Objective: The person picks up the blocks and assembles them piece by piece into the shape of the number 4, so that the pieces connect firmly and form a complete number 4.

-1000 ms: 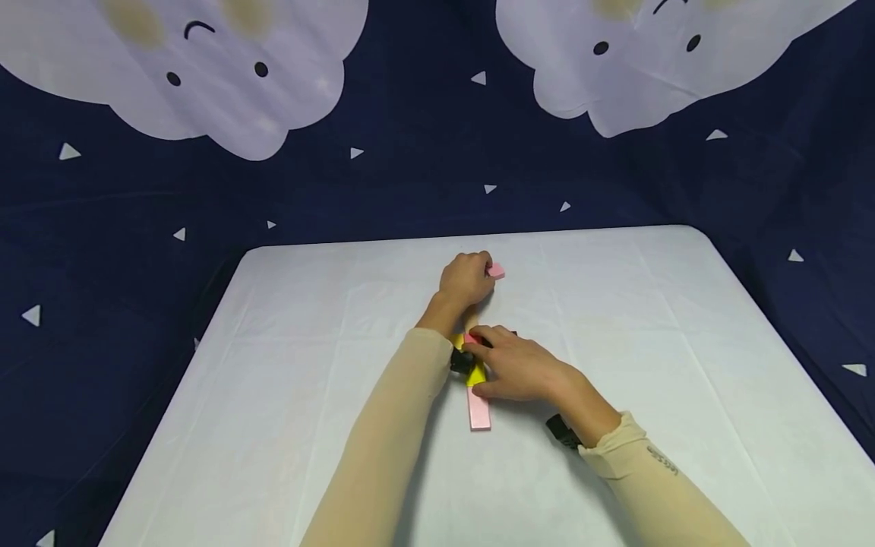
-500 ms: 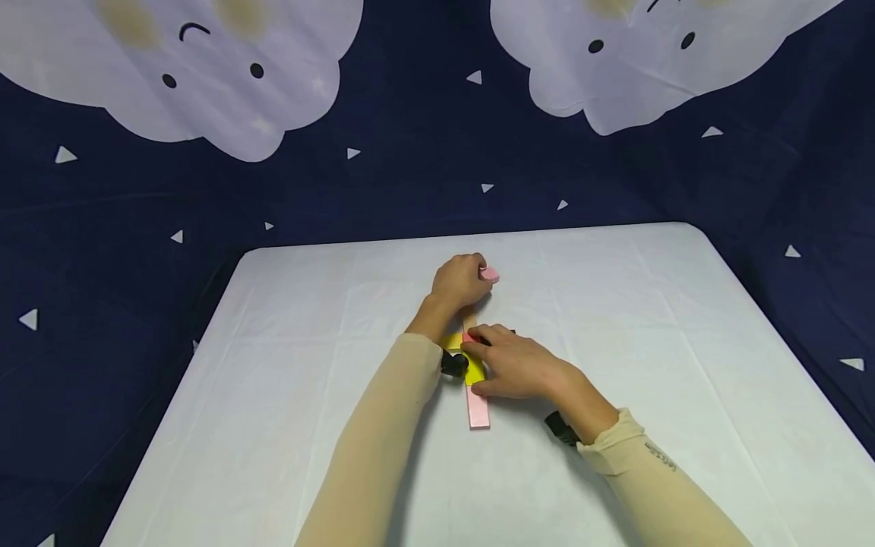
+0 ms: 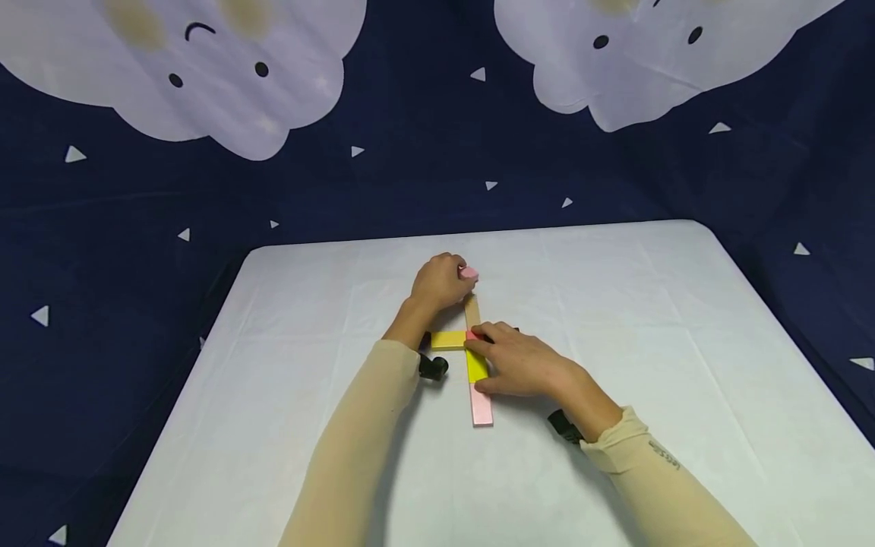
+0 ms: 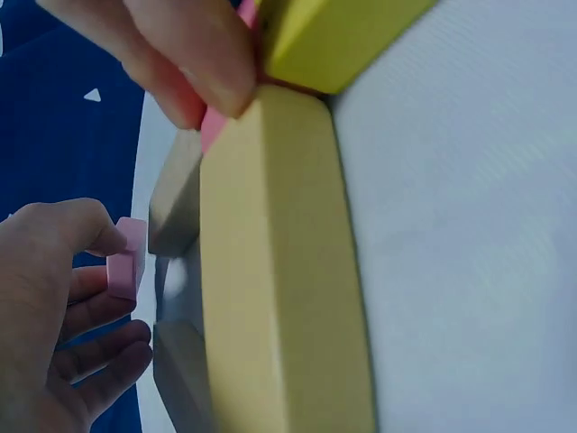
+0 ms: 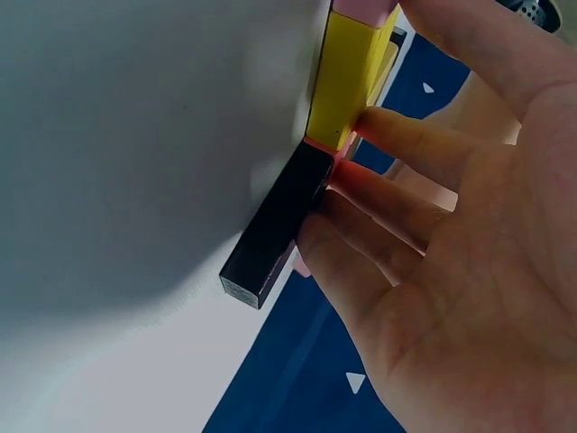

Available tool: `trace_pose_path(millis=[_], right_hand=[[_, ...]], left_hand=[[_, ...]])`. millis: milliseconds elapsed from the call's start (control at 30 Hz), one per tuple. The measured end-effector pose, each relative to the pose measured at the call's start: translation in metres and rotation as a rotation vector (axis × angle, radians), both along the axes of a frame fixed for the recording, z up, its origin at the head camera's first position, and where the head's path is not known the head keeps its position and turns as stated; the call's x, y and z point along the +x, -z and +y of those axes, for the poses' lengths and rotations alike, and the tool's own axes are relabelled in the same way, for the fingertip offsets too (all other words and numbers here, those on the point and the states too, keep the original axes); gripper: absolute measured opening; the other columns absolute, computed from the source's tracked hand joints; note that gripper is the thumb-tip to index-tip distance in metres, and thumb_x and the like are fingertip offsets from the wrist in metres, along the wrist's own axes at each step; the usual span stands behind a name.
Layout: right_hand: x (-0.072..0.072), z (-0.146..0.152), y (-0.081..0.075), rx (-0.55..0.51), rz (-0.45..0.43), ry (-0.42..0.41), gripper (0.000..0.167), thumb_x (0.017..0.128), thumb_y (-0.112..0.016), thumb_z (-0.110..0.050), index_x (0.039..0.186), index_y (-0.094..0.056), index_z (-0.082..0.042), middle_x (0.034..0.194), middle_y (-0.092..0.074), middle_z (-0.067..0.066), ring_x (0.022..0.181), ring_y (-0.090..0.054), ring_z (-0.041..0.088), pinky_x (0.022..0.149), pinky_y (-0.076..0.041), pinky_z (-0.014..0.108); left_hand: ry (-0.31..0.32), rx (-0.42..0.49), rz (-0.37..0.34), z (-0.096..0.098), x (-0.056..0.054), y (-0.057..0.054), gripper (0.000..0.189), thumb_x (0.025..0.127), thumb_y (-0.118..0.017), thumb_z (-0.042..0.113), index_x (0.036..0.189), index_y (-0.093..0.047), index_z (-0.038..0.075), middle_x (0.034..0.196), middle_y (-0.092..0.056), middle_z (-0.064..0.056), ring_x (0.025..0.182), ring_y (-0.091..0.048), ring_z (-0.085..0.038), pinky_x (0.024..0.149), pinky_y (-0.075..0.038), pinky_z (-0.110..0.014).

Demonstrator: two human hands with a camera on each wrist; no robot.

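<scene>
A small pink block (image 3: 469, 273) is pinched between thumb and fingers of my left hand (image 3: 437, 282), near the far end of a cross of coloured blocks. The cross has a tan wooden block (image 3: 472, 311) at the far end, a yellow block (image 3: 447, 340) on the left and a red piece (image 3: 473, 334) at the centre. Nearer me come a second yellow block (image 3: 477, 367) and a longer pink block (image 3: 481, 406). My right hand (image 3: 521, 361) rests its outstretched fingers and thumb against the middle blocks. Its wrist view shows a black block (image 5: 275, 221) beside the fingertips.
A white cloth-covered table (image 3: 328, 395) lies under the blocks. Behind it hangs a dark blue curtain (image 3: 417, 182) with clouds and triangles. Black wrist cameras, such as the left one (image 3: 434, 368), sit close to the blocks.
My left hand has moved left with the pink block, uncovering more of the left yellow block and the tan block. My right hand stays where it was.
</scene>
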State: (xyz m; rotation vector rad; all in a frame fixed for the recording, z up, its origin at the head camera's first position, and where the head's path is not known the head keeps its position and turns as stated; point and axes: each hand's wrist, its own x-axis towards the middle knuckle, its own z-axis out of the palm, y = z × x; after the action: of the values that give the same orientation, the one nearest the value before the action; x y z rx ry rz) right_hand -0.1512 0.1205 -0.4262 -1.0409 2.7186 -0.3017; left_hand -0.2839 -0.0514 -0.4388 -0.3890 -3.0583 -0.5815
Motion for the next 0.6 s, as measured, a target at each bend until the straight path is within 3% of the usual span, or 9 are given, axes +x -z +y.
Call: trace_pose_path(millis=[200, 600], right_hand=[[0.001, 0.000, -0.002, 0.012, -0.006, 0.005, 0.070, 0.083, -0.069, -0.048, 0.142, -0.048, -0.016, 0.146, -0.036, 0.006, 0.130, -0.035, 0.023, 0.093, -0.044, 0.046], [0.003, -0.003, -0.005, 0.012, -0.023, 0.025, 0.070, 0.083, -0.070, -0.047, 0.142, -0.048, -0.016, 0.146, -0.036, 0.007, 0.130, -0.036, 0.024, 0.093, -0.044, 0.048]], left_hand=[[-0.013, -0.002, 0.003, -0.009, 0.008, 0.001, 0.044, 0.086, -0.065, 0.038, 0.120, -0.066, 0.010, 0.105, -0.062, -0.003, 0.091, -0.058, -0.018, 0.084, -0.047, -0.034], [-0.006, -0.024, 0.024, -0.022, 0.022, 0.003, 0.041, 0.085, -0.064, 0.035, 0.118, -0.067, 0.010, 0.099, -0.062, -0.002, 0.086, -0.056, -0.015, 0.081, -0.048, -0.031]])
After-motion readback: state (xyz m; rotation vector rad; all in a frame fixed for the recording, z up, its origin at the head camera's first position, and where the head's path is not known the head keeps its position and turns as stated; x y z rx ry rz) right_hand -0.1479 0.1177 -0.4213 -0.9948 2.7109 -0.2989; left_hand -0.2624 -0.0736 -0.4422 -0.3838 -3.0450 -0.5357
